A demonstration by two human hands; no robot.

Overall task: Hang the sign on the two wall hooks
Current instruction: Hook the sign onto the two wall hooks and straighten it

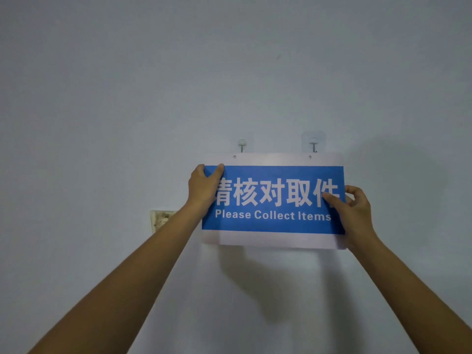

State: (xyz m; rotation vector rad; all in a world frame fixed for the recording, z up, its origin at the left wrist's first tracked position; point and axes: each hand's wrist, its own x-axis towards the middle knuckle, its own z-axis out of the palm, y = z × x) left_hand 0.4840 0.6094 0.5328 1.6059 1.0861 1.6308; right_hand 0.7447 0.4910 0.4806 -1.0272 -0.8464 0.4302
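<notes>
A blue and white sign (273,226) reading "Please Collect Items" is held flat against the wall. My left hand (203,186) grips its upper left edge, thumb on the front. My right hand (353,213) pinches its right edge. Two small holes sit in the sign's white top strip. The left hook (242,144) and the right hook (313,144), both clear adhesive pads with metal prongs, are on the wall just above the holes. The sign's top edge lies just below the prongs, with the holes lower than the hooks.
The wall (127,98) is plain pale grey. A worn, discoloured socket plate (161,221) sits on the wall to the left of the sign, partly behind my left forearm. The sign casts a shadow below itself.
</notes>
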